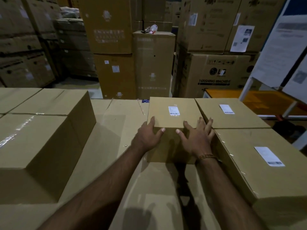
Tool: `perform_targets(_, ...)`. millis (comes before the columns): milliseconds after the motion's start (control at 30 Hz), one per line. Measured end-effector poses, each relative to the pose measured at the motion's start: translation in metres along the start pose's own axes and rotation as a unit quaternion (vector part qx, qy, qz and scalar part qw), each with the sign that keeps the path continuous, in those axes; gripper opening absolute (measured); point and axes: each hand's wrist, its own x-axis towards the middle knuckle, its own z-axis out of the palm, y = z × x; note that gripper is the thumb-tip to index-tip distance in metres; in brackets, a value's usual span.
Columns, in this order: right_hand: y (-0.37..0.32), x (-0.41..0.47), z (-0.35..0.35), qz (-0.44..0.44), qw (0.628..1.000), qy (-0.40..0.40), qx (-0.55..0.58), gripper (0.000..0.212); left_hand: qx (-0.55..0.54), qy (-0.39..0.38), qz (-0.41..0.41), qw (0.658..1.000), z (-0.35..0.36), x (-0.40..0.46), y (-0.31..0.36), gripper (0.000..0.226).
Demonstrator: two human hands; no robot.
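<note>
Cardboard in flat tan panels forms a low surface [116, 130] under two bare forearms reaching forward. The left hand [147, 135] grips the near left corner of a small tan cardboard box with a white label [164, 113], thumb on its front face, fingers curled round the side. The right hand [197, 138], a gold-coloured bracelet [207, 156] at its wrist, presses the box's near right edge, fingers spread apart and almost straight. The box sits on the surface, touching a longer labelled cardboard box [249, 146] on its right. A large taped carton [33, 138] stands left. Beyond rise stacked brown cartons [152, 63], one printed "washing machine" [216, 75].
</note>
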Motion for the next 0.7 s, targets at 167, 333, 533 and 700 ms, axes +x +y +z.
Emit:
perform_targets(167,-0.006,-0.002,-0.004,0.05,0.98,0.056,0.183,0.049,-0.099,0.098,-0.063,0.988,0.004,0.0,-0.006,0.082)
perform_targets(333,-0.008,-0.011,-0.008,0.121,0.956,0.139,0.23,0.063,-0.035,0.151,-0.107,0.982,-0.008,-0.025,-0.005,0.074)
perform_targets(533,-0.018,-0.055,-0.011,0.128,0.975,0.066,0.168,0.092,-0.023,0.171,-0.106,0.979,-0.029,-0.066,-0.047,0.068)
perform_targets(700,-0.038,-0.114,-0.011,0.138,0.972,0.039,0.187,0.095,-0.096,0.107,-0.15,0.978,-0.053,-0.123,-0.069,0.066)
